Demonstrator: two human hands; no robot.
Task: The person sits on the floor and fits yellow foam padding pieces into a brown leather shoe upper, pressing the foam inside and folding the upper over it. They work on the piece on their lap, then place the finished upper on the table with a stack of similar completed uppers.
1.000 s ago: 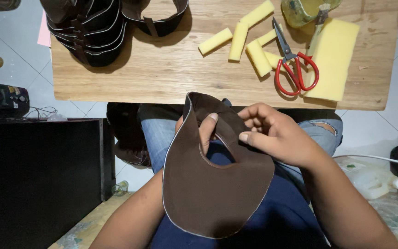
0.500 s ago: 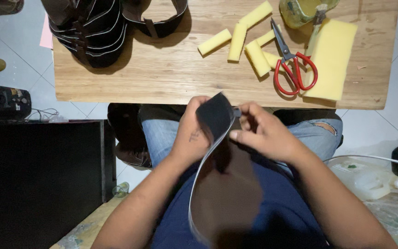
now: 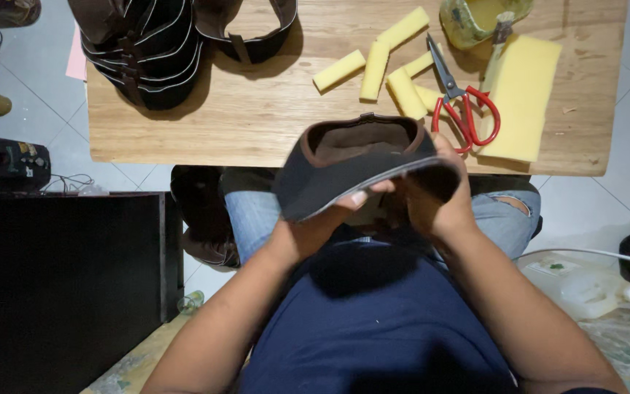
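Head view shows both hands holding one dark brown leather piece (image 3: 362,171) bent into an arch over the lap, just at 6 o'clock from the bench (image 3: 257,117) edge: the left hand (image 3: 315,226) pinches its lower edge and the right hand (image 3: 435,201) is closed on its right end. As I judge, this piece is only being shaped, while finished brown pieces (image 3: 147,51) are stacked at 10 o'clock. Yellow foam strips (image 3: 373,69) and red scissors (image 3: 468,109) lie unused at 1 o'clock, so more work seems left.

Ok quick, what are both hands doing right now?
Left hand: closed on the brown leather piece.
Right hand: closed on the same piece.
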